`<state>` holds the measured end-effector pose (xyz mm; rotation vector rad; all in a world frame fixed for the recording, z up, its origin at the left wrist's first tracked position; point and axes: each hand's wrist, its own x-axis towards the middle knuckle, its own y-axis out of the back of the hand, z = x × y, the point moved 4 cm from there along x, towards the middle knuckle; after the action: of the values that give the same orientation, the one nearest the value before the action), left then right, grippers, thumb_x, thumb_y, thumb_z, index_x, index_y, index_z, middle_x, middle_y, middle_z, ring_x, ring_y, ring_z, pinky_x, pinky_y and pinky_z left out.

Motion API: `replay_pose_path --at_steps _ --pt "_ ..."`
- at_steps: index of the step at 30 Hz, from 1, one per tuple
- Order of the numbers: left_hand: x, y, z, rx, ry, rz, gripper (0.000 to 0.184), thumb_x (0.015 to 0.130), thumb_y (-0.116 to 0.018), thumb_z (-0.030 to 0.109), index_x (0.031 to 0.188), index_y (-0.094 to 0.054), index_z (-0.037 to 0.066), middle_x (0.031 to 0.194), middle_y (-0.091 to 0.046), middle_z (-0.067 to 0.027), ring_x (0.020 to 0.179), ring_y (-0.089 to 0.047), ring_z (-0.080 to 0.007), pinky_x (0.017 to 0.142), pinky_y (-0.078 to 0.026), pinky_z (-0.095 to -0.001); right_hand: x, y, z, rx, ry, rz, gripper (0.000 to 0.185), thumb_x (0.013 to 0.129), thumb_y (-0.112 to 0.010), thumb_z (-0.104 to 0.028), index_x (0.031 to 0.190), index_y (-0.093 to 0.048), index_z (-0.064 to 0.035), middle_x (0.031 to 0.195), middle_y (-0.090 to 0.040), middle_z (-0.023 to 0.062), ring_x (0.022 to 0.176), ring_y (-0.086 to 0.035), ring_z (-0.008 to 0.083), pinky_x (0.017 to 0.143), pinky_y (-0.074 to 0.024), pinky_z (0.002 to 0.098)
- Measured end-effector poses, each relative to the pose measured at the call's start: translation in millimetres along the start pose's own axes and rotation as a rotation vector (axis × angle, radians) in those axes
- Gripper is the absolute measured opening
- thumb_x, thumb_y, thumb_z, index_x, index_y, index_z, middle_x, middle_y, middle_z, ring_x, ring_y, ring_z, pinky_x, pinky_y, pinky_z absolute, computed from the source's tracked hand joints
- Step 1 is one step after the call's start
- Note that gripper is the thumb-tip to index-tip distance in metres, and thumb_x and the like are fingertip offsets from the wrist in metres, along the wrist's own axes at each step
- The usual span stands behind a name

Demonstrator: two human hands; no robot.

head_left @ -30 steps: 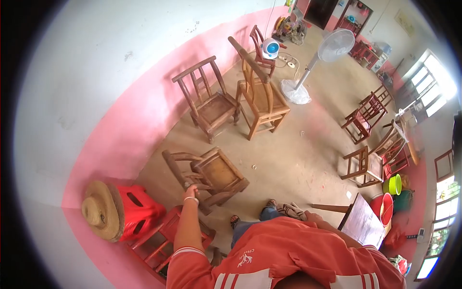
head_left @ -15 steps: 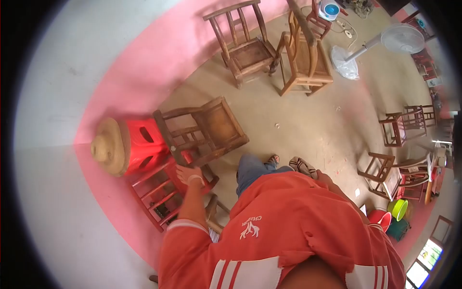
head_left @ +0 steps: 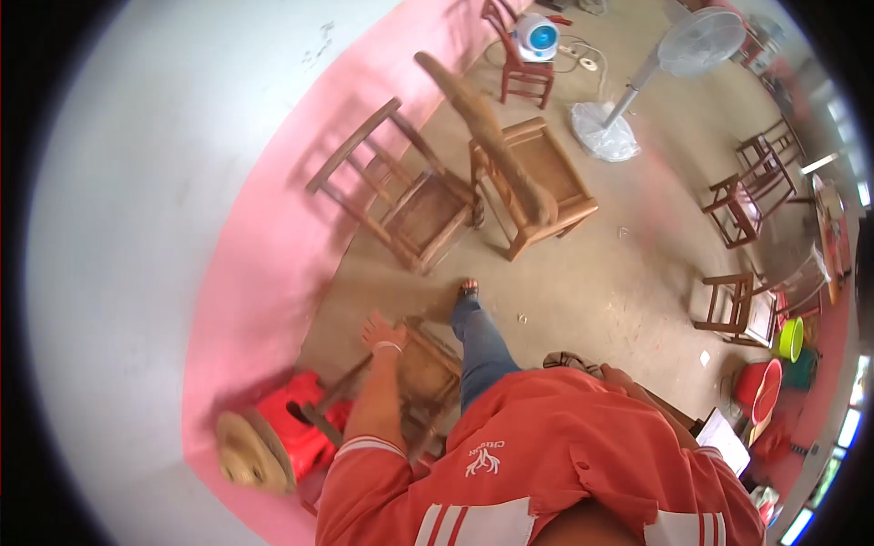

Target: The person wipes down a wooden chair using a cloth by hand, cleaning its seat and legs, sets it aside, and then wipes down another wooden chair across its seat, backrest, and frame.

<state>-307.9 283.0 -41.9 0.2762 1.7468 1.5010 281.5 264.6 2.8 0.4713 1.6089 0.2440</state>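
My left hand (head_left: 381, 333) reaches forward with its fingers spread and nothing in it, a pale band around the wrist. It appears over a brown wooden chair (head_left: 428, 364), partly covered by my arm; whether it touches the chair I cannot tell. Ahead of that hand stands another wooden chair (head_left: 428, 214) by the pink wall. To its right is a lighter wooden chair (head_left: 542, 164) with a thick curved top rail. My right hand (head_left: 617, 375) is low at my side, mostly hidden by the red shirt, its fingers not clear.
A straw hat (head_left: 246, 450) rests against red plastic stools (head_left: 305, 423) at lower left. Farther ahead are a standing fan (head_left: 628, 91) and a small chair (head_left: 526, 77) bearing a white-and-blue device (head_left: 537, 38). Cords lie nearby. Chairs (head_left: 728, 305) and a red tub (head_left: 758, 391) line the right.
I have stepped forward along the wall. The hat, red stools and nearest chair have slipped back in view, while the two chairs ahead are closer. My left hand stays outstretched.
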Motion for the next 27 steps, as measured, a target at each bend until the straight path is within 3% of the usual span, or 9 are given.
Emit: replay_pose_path --at_steps 4,8,12,13,15,19,22,24,27 --pt "183.0 144.2 101.8 -0.028 -0.222 0.351 0.079 0.076 -0.072 0.032 0.142 -0.035 0.012 0.14 -0.042 -0.0165 0.133 -0.037 -0.035 0.108 -0.03 -0.0485 -16.4 27.2 -30.1 0.168 -0.192 0.07 0.066 0.079 -0.064 -0.045 0.123 -0.047 0.0011 0.113 -0.063 0.0283 0.109 -0.06 0.0431 0.091 -0.0477 0.0499" --pt "299.5 246.2 176.9 0.255 -0.185 0.204 0.088 0.074 -0.073 0.045 0.145 -0.033 0.011 0.146 -0.038 -0.0147 0.136 -0.035 -0.0336 0.11 -0.032 -0.0511 -9.4 1.9 -55.0 0.302 -0.303 0.078 0.067 0.076 -0.065 -0.044 0.123 -0.047 0.001 0.113 -0.062 0.0284 0.109 -0.06 0.0426 0.091 -0.0481 0.0495" --pt "427.7 232.9 171.8 0.296 -0.263 0.05 0.11 0.065 -0.078 0.047 0.152 -0.02 0.012 0.153 -0.03 -0.0184 0.141 -0.027 -0.0396 0.114 -0.024 -0.0558 -40.6 12.6 -104.9 0.367 -0.415 -0.009 0.063 0.076 -0.064 -0.043 0.123 -0.049 -0.004 0.114 -0.063 0.0272 0.109 -0.06 0.0415 0.092 -0.0477 0.0492" --pt "449.6 229.2 168.4 0.233 -0.241 -0.059 0.111 0.065 -0.078 0.042 0.153 -0.018 0.011 0.152 -0.031 -0.019 0.14 -0.029 -0.0387 0.116 -0.025 -0.049 -42.7 7.6 -108.6 0.378 -0.414 -0.011 0.062 0.076 -0.064 -0.043 0.124 -0.05 -0.0066 0.114 -0.063 0.0263 0.109 -0.06 0.041 0.092 -0.0478 0.0489" --pt "531.8 169.2 136.6 -0.03 -0.332 -0.231 0.09 0.068 -0.077 0.039 0.144 -0.04 0.009 0.139 -0.05 -0.0197 0.13 -0.046 -0.0359 0.109 -0.037 -0.0448 -49.5 6.1 -117.7 0.381 -0.448 -0.055 0.06 0.076 -0.064 -0.042 0.125 -0.05 -0.0115 0.114 -0.064 0.0235 0.108 -0.06 0.0397 0.091 -0.0483 0.0477" --pt "426.7 237.0 192.2 0.208 -0.316 -0.164 0.046 0.075 -0.073 0.036 0.107 -0.069 0.003 0.099 -0.071 -0.0176 0.099 -0.067 -0.0336 0.087 -0.05 -0.0421 -62.2 24.8 -142.6 0.409 -0.468 -0.144 0.06 0.075 -0.065 -0.042 0.125 -0.051 -0.0119 0.114 -0.064 0.0228 0.108 -0.061 0.0386 0.091 -0.0483 0.0474" --pt "407.5 236.2 190.1 0.22 -0.361 -0.257 0.039 0.075 -0.073 0.033 0.099 -0.069 0.002 0.087 -0.071 -0.0173 0.079 -0.069 -0.0301 0.072 -0.054 -0.0401 -61.7 31.1 -155.0 0.378 -0.396 -0.137 0.059 0.075 -0.065 -0.042 0.124 -0.051 -0.0125 0.114 -0.064 0.0219 0.108 -0.061 0.0379 0.092 -0.0481 0.0475" --pt "406.5 213.6 165.0 -0.321 -0.341 -0.499 0.026 0.075 -0.072 0.028 0.082 -0.066 0.004 0.067 -0.064 -0.0119 0.054 -0.063 -0.0211 0.051 -0.052 -0.0345 -52.7 33.0 -157.5 0.341 -0.334 -0.051 0.055 0.075 -0.065 -0.041 0.121 -0.053 -0.0128 0.107 -0.066 0.0213 0.102 -0.063 0.0389 0.085 -0.0495 0.048" --pt "340.4 223.6 169.3 -0.401 -0.235 -0.509 0.016 0.075 -0.068 0.018 0.069 -0.059 0.005 0.055 -0.056 -0.0056 0.043 -0.055 -0.0143 0.04 -0.044 -0.0292 -48.3 46.2 -151.9 0.386 -0.314 -0.066 0.057 0.076 -0.064 -0.041 0.123 -0.052 -0.0121 0.111 -0.066 0.0193 0.106 -0.063 0.0363 0.088 -0.0503 0.0464"
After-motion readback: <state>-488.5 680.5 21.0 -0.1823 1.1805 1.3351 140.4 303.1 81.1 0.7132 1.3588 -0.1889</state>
